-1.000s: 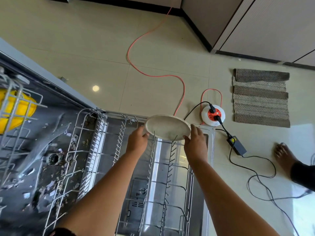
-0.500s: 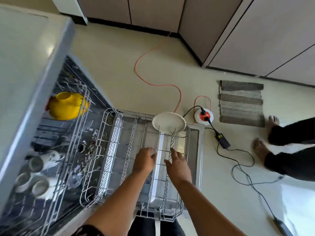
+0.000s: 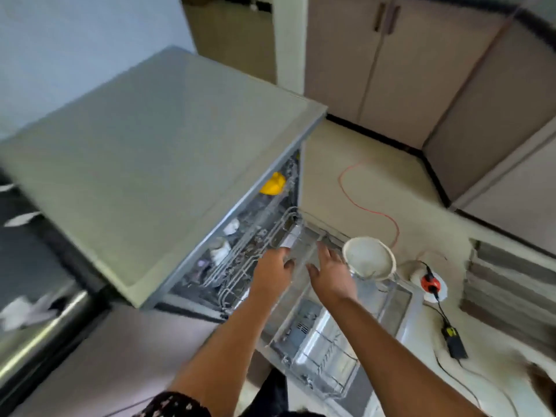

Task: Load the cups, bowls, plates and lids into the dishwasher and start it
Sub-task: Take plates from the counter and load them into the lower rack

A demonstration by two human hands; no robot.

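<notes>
The round white plate (image 3: pixel 368 257) is standing at the far edge of the silver wire rack (image 3: pixel 322 367) (tines propping it for washing); left hand (image 3: pixel 272 273) and right hand (image 3: pixel 329 275) are hovering, released.

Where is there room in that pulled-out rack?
The lower rack is bare between the white plate at its far end and its near edge. Around the yellow bowl and white cups inside, it is crowded.

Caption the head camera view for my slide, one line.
Left hand and right hand, empty, reach over the pulled-out lower rack; a white plate stands at its far end.
</notes>
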